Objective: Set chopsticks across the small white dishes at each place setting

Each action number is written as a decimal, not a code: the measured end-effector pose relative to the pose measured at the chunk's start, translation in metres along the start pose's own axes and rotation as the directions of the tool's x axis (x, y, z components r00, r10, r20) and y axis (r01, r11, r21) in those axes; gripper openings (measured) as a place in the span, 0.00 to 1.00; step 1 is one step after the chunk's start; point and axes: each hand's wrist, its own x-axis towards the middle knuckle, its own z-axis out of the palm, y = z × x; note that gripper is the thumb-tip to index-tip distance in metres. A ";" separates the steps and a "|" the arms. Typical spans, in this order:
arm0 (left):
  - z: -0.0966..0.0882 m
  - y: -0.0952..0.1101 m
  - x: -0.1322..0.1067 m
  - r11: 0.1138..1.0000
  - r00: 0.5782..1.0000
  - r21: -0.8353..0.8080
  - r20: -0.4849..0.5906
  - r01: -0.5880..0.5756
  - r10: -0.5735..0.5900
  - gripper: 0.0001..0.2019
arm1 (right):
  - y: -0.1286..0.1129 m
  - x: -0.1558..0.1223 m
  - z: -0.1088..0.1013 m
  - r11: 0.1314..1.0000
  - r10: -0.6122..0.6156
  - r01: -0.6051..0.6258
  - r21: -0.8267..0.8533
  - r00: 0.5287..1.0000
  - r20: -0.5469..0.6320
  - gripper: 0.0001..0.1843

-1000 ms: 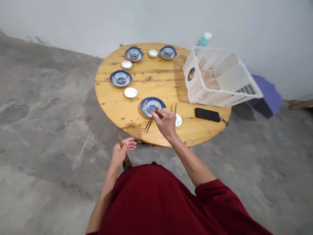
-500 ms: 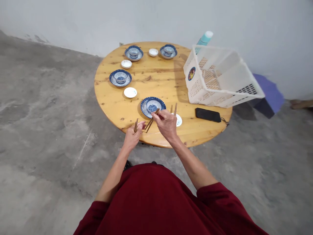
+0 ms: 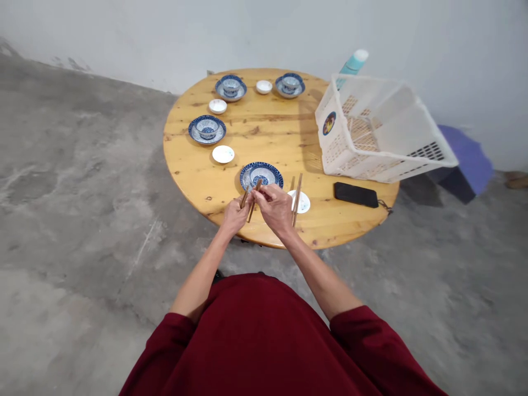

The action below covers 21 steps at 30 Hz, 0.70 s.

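Over the near edge of the round wooden table (image 3: 264, 146), my left hand (image 3: 236, 213) is closed around brown chopsticks (image 3: 245, 197). My right hand (image 3: 275, 207) pinches more chopsticks (image 3: 254, 202), close beside the left fingers; how many each hand holds I cannot tell. Just beyond both hands sits a blue-rimmed plate (image 3: 244, 179) with a patterned bowl (image 3: 270, 175) on it, partly covered by my fingers. To the right of my right hand, a pair of chopsticks (image 3: 297, 198) lies across a small white dish (image 3: 304, 203).
A white plastic crate (image 3: 338, 148) stands at the right, with a teal bottle (image 3: 351, 65) behind it. A black phone (image 3: 355, 194) lies in front of the crate. Blue plates with bowls (image 3: 207, 130) and small white dishes (image 3: 223, 154) line the left and far sides.
My hands have come together: the left moved right and up toward the right hand, its chopsticks now beside the others. The view has shifted slightly.
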 end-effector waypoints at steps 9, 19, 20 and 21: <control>0.004 -0.005 0.001 0.999 1.000 -0.042 0.013 0.009 -0.008 0.34 | 0.006 0.002 0.005 0.999 -0.045 0.046 0.018 0.997 -0.057 0.16; 0.011 -0.016 0.010 0.999 1.000 -0.037 -0.010 0.016 -0.016 0.38 | 0.004 0.002 0.002 1.000 -0.027 0.027 0.001 0.998 -0.054 0.16; 0.011 -0.017 0.011 0.999 1.000 -0.051 -0.013 0.019 -0.019 0.38 | 0.004 0.002 0.002 1.000 -0.029 0.029 0.001 0.998 -0.054 0.16; 0.011 -0.019 0.012 0.998 1.000 -0.065 -0.013 0.019 -0.020 0.37 | 0.004 0.003 0.002 1.000 -0.029 0.029 0.000 0.998 -0.055 0.16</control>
